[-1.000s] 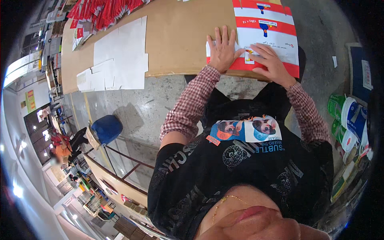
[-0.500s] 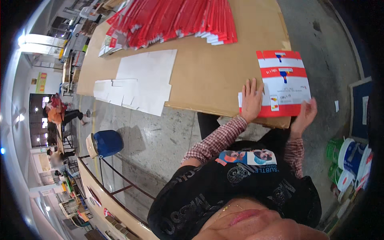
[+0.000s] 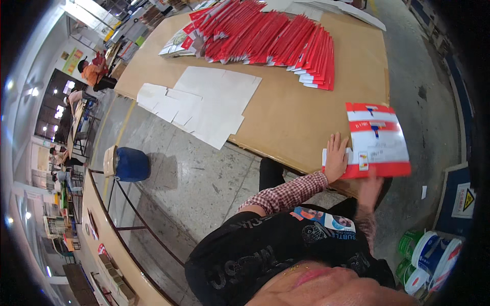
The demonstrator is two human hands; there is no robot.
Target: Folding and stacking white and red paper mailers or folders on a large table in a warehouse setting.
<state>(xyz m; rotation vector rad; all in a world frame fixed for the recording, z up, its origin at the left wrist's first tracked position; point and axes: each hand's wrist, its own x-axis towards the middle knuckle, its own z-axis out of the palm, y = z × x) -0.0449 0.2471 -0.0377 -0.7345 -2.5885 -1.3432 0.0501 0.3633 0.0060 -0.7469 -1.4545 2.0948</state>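
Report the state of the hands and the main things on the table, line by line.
Printed carton sheet: face up, partly past the table's edge.
Left hand: open, laid on the sheet's left end.
Right hand: blurred at the near edge; grip unclear.
White sheets: flat, overlapping.
Red pieces: fanned in an overlapping row.

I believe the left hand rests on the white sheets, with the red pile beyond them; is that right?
Not quite: the head view shows the left hand on the red-and-white carton; the red pile is beyond the white sheets.
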